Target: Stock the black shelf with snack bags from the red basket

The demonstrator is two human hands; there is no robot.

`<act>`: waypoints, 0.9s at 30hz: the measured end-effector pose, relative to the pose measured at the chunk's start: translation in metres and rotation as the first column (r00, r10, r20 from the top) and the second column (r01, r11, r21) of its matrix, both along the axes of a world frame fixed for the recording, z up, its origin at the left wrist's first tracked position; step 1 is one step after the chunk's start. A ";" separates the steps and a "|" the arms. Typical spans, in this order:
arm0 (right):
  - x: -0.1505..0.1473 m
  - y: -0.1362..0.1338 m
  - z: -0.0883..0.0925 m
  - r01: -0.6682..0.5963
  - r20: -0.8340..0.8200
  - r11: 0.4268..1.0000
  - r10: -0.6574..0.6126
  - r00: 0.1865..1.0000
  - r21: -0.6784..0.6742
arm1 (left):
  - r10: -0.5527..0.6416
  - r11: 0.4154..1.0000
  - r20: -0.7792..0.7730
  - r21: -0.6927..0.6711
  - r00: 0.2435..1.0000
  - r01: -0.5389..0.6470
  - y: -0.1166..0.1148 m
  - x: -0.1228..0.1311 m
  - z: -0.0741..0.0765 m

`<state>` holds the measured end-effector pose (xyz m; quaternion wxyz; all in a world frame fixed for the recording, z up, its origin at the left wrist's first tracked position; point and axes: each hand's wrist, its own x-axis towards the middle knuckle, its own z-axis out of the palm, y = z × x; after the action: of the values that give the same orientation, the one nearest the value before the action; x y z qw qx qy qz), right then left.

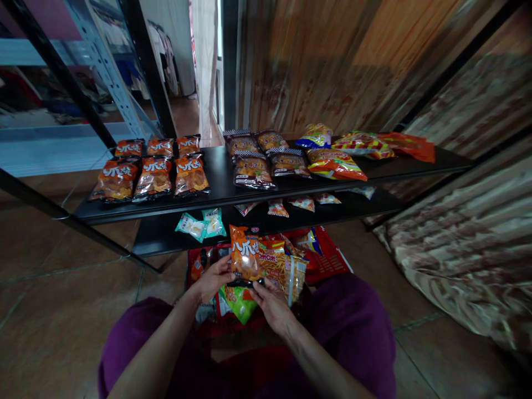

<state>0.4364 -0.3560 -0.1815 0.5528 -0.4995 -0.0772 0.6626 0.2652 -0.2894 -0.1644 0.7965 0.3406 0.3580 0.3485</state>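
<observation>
An orange snack bag with black ends (246, 255) is held upright between my two hands, above a red bag of snacks (332, 260). My left hand (214, 279) grips its left edge. At its lower right corner, the fingers of my right hand (272, 302) are closed on the bag. Similar orange bags (153, 176) stand in two rows at the left of the upper black shelf (220, 180). Brown snack bags (252, 169) lie at its middle, and yellow and red bags (336, 164) lie to their right.
Small green packets (191, 226) and small red-and-white packets (301, 203) lie on the lower shelf (153, 233). A green bag (241, 303) and a yellow-orange bag (272, 259) sit in the red bag. Black posts frame the shelves. A patterned curtain (469, 221) hangs at the right.
</observation>
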 end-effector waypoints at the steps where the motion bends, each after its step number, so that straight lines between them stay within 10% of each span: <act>1: 0.001 -0.001 0.000 -0.013 0.022 1.000 0.012 1.000 0.010 | -0.014 1.000 0.006 -0.001 1.000 0.014 -0.002 0.001 0.000; 14: 0.024 -0.007 0.035 -0.169 0.169 0.982 0.152 0.974 0.089 | 0.001 0.984 -0.115 0.180 0.993 0.019 -0.016 0.011 0.022; 27: 0.024 0.104 0.154 -0.354 0.463 0.815 0.121 0.878 0.459 | 0.249 0.906 -0.060 0.367 0.967 -0.211 0.054 0.022 0.152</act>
<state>0.4599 -0.2524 -0.0278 0.5503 -0.4413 -0.4353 0.5594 0.2873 -0.2355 -0.0126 0.6545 0.4532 0.3676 0.4808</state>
